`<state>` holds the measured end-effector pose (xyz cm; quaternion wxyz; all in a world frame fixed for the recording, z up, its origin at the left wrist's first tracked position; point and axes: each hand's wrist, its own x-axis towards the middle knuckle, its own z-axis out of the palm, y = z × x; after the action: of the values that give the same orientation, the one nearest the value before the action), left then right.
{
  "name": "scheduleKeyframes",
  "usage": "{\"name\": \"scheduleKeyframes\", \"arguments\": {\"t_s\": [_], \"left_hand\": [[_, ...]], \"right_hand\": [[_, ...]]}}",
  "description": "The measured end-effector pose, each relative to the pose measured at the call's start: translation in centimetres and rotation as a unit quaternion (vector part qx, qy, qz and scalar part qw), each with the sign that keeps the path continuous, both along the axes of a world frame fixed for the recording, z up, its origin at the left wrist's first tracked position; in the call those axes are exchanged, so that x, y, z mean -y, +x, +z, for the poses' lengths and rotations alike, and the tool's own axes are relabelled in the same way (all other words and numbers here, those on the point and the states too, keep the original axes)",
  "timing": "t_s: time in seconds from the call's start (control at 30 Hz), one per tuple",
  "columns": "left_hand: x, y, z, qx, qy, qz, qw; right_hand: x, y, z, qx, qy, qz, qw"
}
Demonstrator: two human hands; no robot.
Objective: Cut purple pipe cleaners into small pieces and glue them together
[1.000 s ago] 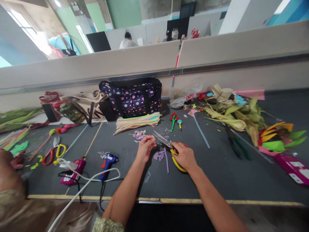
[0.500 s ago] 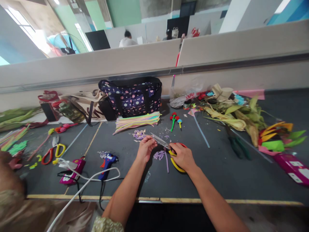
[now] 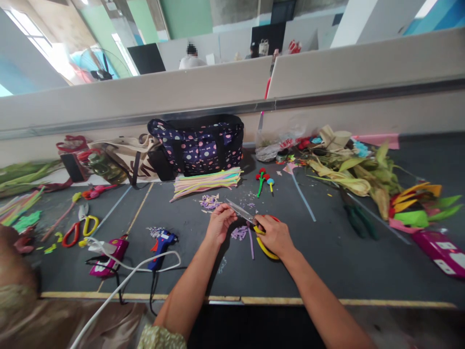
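Observation:
My right hand (image 3: 274, 235) is closed round the red and yellow handles of a pair of scissors (image 3: 242, 212), whose blades point up and left. My left hand (image 3: 220, 224) is pinched beside the blades; what it holds is too small to name. Below the blades lies a pile of short purple pieces (image 3: 239, 233), with a longer purple strip (image 3: 251, 244) beside it. Pale and purple scraps (image 3: 209, 202) are scattered just beyond my left hand. Farther back rests a bundle of pastel pipe cleaners (image 3: 207, 183).
A patterned bag (image 3: 203, 148) stands at the back. Left are a blue glue gun (image 3: 160, 249), a white cable (image 3: 127, 286), other scissors (image 3: 80, 225) and a person's arm (image 3: 14, 261). Right are green-handled pliers (image 3: 359, 220), dried leaves (image 3: 348, 179) and a magenta case (image 3: 439, 252).
The person's arm at the far left has shifted slightly. My hands and the scissors look almost the same as before.

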<state>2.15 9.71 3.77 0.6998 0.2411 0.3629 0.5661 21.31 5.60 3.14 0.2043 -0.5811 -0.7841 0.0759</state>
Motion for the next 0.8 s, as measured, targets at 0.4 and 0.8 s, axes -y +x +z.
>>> {"name": "scheduleKeyframes", "arguments": {"t_s": [0.4, 0.8], "left_hand": [[-0.16, -0.13, -0.47, -0.009, 0.003, -0.006, 1.0], [-0.08, -0.27, -0.01, -0.027, 0.022, 0.011, 0.999]], "right_hand": [[-0.01, 0.0, -0.1, -0.011, -0.007, 0.008, 1.0], [-0.01, -0.04, -0.11, -0.003, -0.011, 0.007, 1.0]]}}
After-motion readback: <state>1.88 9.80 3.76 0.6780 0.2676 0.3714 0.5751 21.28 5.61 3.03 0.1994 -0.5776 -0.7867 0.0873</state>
